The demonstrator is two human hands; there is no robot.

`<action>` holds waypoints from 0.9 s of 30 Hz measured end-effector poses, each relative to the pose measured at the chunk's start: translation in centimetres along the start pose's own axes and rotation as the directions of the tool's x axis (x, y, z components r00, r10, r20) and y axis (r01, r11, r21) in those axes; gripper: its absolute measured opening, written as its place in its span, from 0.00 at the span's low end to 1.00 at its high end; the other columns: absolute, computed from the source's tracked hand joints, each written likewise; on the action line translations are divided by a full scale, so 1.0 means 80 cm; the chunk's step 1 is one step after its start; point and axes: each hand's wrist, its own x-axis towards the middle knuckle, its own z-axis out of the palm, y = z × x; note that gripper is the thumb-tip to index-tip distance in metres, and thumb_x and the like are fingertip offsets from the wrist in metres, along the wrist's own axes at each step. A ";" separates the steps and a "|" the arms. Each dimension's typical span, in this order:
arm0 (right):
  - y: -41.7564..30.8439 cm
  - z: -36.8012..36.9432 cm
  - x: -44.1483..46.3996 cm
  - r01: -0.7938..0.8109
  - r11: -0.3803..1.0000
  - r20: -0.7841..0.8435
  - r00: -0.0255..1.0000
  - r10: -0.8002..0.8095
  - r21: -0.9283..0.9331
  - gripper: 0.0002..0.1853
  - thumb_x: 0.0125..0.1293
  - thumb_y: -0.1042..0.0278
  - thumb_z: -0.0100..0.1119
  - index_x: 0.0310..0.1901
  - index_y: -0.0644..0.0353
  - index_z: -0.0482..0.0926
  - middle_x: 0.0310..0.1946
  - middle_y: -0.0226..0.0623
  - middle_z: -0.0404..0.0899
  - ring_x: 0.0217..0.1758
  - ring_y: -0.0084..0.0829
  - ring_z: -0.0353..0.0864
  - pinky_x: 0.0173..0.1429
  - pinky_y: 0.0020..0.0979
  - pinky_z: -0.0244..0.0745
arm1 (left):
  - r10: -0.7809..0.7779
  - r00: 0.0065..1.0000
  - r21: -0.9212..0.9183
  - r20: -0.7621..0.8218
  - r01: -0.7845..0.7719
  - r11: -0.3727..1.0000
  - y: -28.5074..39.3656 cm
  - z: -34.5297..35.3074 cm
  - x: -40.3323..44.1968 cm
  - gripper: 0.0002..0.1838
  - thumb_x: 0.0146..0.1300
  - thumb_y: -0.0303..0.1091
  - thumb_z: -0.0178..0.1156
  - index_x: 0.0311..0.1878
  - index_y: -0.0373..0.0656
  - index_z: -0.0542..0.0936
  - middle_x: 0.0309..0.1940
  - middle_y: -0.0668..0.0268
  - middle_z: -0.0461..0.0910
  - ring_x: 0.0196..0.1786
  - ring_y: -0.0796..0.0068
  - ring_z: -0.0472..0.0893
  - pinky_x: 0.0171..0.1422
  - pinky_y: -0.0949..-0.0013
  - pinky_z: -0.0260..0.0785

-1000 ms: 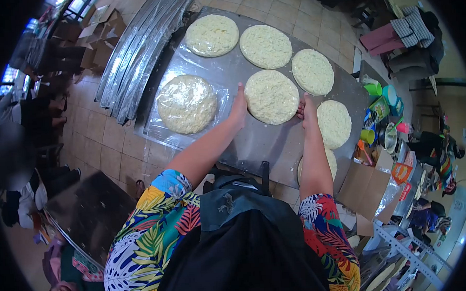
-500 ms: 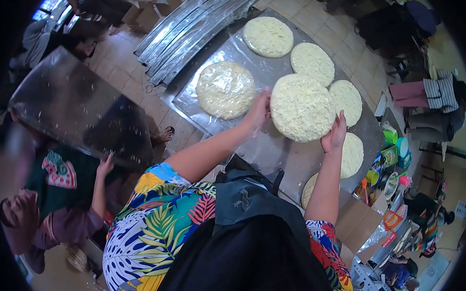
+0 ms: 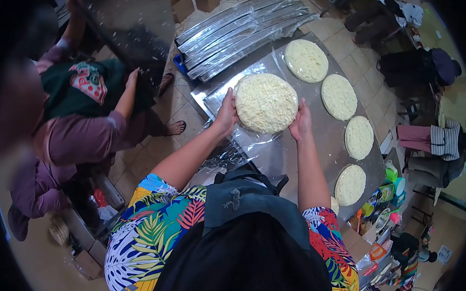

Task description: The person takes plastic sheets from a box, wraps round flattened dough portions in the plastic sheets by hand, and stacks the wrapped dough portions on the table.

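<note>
Between my two hands is a round, pale pizza [image 3: 266, 103] topped with crumbly cheese. My left hand [image 3: 226, 113] grips its left edge, and the fingers of my right hand [image 3: 301, 122] curl against the lower right edge. Beneath it, clear plastic film [image 3: 254, 144] lies on the metal table [image 3: 321, 147]. I cannot tell whether the pizza touches the film or what it covers. Along the table's right side lie more pizzas, among them one at the far end [image 3: 307, 61], another [image 3: 339, 97] nearer, then two more [image 3: 359, 138] [image 3: 350, 185].
Stacked metal trays wrapped in plastic [image 3: 243, 33] stand beyond the table. To the left, a co-worker in a dark green apron [image 3: 80, 92] holds a large dark tray [image 3: 129, 30]. Cups and utensils [image 3: 383, 196] crowd the lower right. Other people are along the right side.
Both my hands have carried the pizza left, over the film where a wrapped pizza showed; that one is now out of sight. The co-worker's tray has shifted upward in view.
</note>
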 end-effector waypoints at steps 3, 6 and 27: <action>0.013 0.002 0.014 -0.008 1.000 -0.024 1.000 0.007 -0.018 0.28 0.72 0.45 0.41 0.57 0.64 0.70 0.55 0.43 0.75 0.57 0.36 0.76 0.61 0.40 0.71 | -0.005 1.000 0.012 -0.011 0.005 1.000 0.006 -0.008 0.007 0.38 0.66 0.68 0.40 0.61 0.41 0.61 0.53 0.58 0.75 0.57 0.65 0.73 0.61 0.60 0.64; 0.010 0.009 0.010 -0.037 0.973 -0.196 0.981 -0.008 -0.227 0.26 0.72 0.47 0.42 0.53 0.65 0.72 0.48 0.41 0.78 0.52 0.34 0.78 0.56 0.37 0.72 | -0.016 0.997 0.022 -0.070 0.018 1.000 0.012 -0.014 0.014 0.34 0.65 0.68 0.42 0.53 0.44 0.67 0.46 0.60 0.77 0.51 0.72 0.76 0.53 0.69 0.67; -0.063 -0.070 0.090 -0.141 0.947 -0.652 0.754 -0.085 -0.287 0.09 0.57 0.66 0.68 0.29 0.56 0.76 0.20 0.25 0.71 0.19 0.19 0.67 0.19 0.22 0.65 | 0.158 0.983 0.929 0.093 -0.143 0.341 0.065 0.127 0.274 0.34 0.46 0.49 0.70 0.54 0.37 0.78 0.52 0.49 0.78 0.58 0.56 0.76 0.59 0.60 0.68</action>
